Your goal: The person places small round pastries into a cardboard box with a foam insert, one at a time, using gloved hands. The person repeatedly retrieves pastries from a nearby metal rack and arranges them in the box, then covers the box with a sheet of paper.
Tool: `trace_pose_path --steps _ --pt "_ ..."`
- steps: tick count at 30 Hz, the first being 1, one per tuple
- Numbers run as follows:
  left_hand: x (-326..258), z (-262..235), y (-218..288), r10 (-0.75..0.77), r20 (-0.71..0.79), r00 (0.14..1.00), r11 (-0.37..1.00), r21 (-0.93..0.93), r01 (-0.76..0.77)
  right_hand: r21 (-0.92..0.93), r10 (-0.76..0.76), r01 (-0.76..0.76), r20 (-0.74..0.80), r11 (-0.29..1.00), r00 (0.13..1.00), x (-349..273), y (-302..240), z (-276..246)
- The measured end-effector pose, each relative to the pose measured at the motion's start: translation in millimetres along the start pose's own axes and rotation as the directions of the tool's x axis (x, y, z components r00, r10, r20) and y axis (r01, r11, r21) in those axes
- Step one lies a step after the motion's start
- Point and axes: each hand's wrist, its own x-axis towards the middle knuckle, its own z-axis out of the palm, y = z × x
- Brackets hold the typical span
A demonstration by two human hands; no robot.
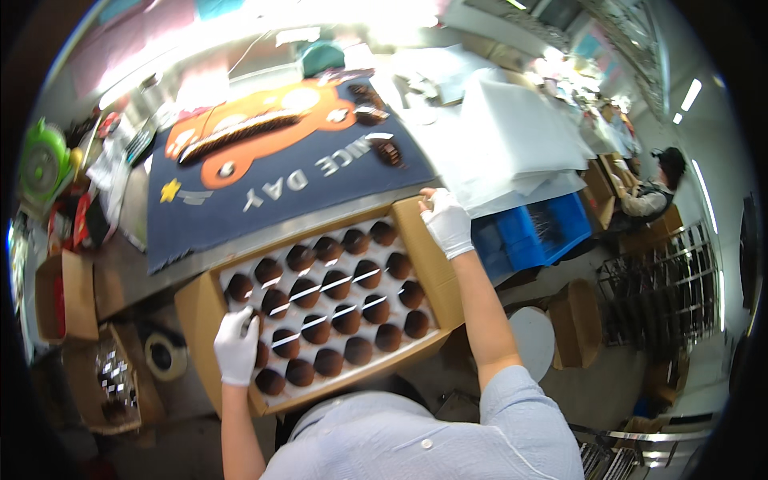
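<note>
An open cardboard box (450, 276) sits in front of me, tilted against the bench. In it lies a white tray (436, 326) with rows of round, dark brown lenses (346, 319), several of which carry bright light streaks. My left hand (237, 350), in a white glove with bare fingertips, is at the tray's left side with thumb and fingers curled together beside the lenses; what they pinch, if anything, is hidden. My right hand (446, 224), gloved the same way, has its fingers bent over the upper corner of the right box flap.
A dark blue mat (320, 180) with an orange car picture covers the bench ahead, holding a row of stacked lenses (238, 135) and several dark lens pieces (389, 152). White sheets (520, 128), a blue crate (532, 236), a round stool (530, 344) and a seated person (652, 196) are rightward.
</note>
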Motion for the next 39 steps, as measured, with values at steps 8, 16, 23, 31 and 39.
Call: trace_pose_path --steps 8,16,23,31,39 --pt "-3 7 -3 -0.057 -0.015 0.998 0.998 0.009 0.057 -0.527 0.078 -0.320 -0.430 0.787 0.900 109 179 -50" --pt "-11 -2 -7 -0.033 -0.056 0.998 0.997 0.067 0.037 0.188 0.104 -0.197 0.415 0.962 0.904 65 55 -51" --pt "-4 21 49 -0.354 0.284 0.891 0.785 -0.428 0.448 0.531 -0.218 -0.440 0.781 0.724 0.585 -65 -119 -25" --pt "-3 18 40 -0.473 0.218 0.854 0.814 -0.263 0.518 0.472 -0.120 -0.558 0.825 0.683 0.552 -99 -176 -18" --pt "-36 -4 1 -0.211 0.005 0.978 0.954 0.220 0.204 0.367 0.171 -0.545 0.692 0.754 0.702 -124 -106 16"
